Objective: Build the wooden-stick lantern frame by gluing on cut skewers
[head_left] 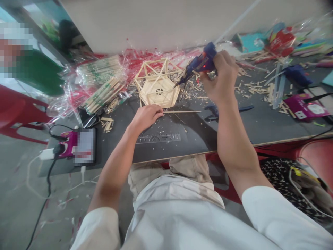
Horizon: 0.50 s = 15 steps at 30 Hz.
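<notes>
My right hand (225,74) is wrapped around a blue hot glue gun (201,62), raised over the table, with a small red light on its body. Its nozzle points down and left, beside the right side of a hexagonal frame (158,85) built of pale wooden sticks. At the frame's front edge, my left hand (147,117) rests with curled fingers, closed on the end of a thin wooden stick (183,111) that extends to the right. The fingers partly cover the frame's near edge. A clear plastic ruler (158,138) lies in front of that hand.
Bundled sticks (102,93) and plastic wrappers lie at left. Blue cutters (213,113) sit partly behind my right forearm. Stick scraps litter the dark table (192,139). A phone (84,146) and purple power strips (307,106) stand near its ends. Another person's green sleeve (39,73) shows at left.
</notes>
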Available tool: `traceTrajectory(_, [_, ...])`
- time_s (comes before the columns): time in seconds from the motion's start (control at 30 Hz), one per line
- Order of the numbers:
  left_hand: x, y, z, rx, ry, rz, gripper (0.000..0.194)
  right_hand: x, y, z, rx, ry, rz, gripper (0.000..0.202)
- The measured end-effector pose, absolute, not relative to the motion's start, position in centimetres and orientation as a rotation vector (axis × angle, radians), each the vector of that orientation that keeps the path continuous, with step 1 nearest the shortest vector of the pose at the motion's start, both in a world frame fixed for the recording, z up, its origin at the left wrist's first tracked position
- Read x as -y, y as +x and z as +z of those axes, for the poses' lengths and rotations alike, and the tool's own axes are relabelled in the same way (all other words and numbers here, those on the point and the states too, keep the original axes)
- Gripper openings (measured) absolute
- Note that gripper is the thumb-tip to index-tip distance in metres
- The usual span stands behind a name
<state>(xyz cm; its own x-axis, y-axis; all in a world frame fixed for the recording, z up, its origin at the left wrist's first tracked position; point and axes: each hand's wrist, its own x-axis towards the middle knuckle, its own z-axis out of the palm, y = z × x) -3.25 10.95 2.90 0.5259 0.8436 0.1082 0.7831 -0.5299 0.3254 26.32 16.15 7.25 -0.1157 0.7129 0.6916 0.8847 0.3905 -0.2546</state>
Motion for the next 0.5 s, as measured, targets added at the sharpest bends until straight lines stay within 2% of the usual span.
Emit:
traceTrajectory(0.13, [-11.0, -3.3, 2.7, -1.371, 2.531, 0.386, 0.020, -15.8, 26.3, 7.7, 1.891, -1.404, -0.311, 0.029])
traceTrajectory(0.5, [-11.0, -3.2, 2.9, -1.411, 2.508, 0.350, 0.018, -14.5, 26.1, 9.1, 2.004, -1.560, -0.285, 0.022])
